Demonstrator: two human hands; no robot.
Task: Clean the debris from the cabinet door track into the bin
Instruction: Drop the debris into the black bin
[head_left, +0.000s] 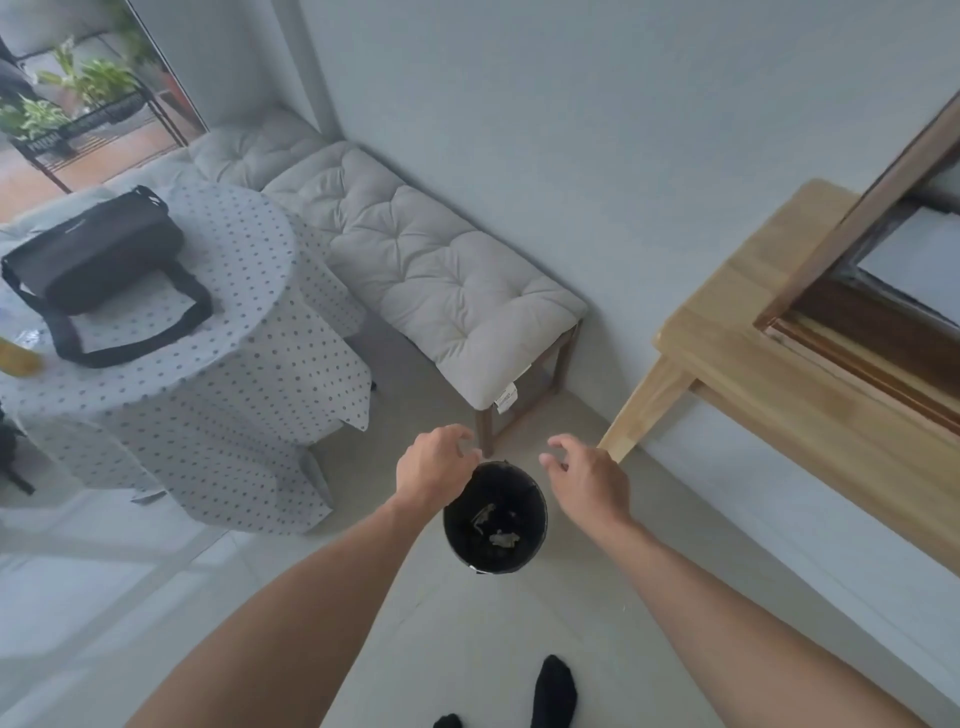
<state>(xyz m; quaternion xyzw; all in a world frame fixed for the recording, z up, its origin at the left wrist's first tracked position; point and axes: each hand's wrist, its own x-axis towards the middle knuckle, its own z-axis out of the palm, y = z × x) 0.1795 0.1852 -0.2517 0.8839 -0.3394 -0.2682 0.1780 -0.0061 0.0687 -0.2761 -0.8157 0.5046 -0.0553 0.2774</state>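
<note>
A small round black bin stands on the pale floor below me, with several pale scraps of debris lying inside it. My left hand hovers over the bin's left rim, fingers curled loosely and holding nothing that I can see. My right hand hangs just right of the rim, fingers spread and empty. The wooden cabinet is at the right, with its dark door track running along the top edge beside a glass panel.
A cushioned bench runs along the wall behind the bin. A round table with a dotted cloth carries a black shoulder bag at the left. My black-socked foot is on the floor near the bottom.
</note>
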